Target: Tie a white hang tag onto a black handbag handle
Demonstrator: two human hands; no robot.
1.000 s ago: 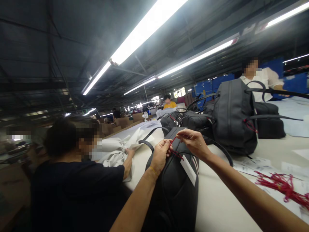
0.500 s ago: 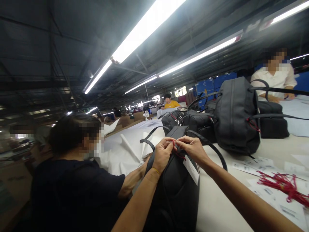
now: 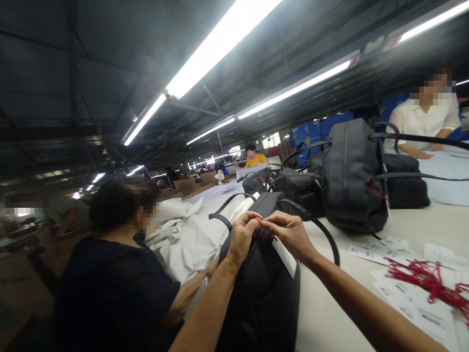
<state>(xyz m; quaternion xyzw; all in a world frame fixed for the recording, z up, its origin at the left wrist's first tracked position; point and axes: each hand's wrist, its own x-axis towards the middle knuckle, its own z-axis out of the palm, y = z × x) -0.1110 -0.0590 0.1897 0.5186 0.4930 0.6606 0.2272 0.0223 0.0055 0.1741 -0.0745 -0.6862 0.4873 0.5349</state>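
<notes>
A black bag (image 3: 273, 293) stands on the table right in front of me, its strap handles (image 3: 322, 225) looping out on both sides. Over its top, my left hand (image 3: 244, 237) and my right hand (image 3: 287, 232) meet with fingertips pinched on a thin red cord (image 3: 259, 221). From that cord a white hang tag (image 3: 286, 256) dangles against the bag's side. The exact loop or knot between my fingers is partly hidden by them.
More black bags (image 3: 353, 176) stand beyond, one with a red cord. At right, a bundle of red cords (image 3: 427, 276) lies on printed tags (image 3: 417, 313). A co-worker in dark clothing (image 3: 117, 293) is close on my left, beside white sheeting (image 3: 190, 234). Another in white (image 3: 427, 122) works across the table.
Both hands keep pinching the cord, with only small finger shifts. The view has turned slightly. The co-worker at left has moved the white sheeting, which now lies more crumpled.
</notes>
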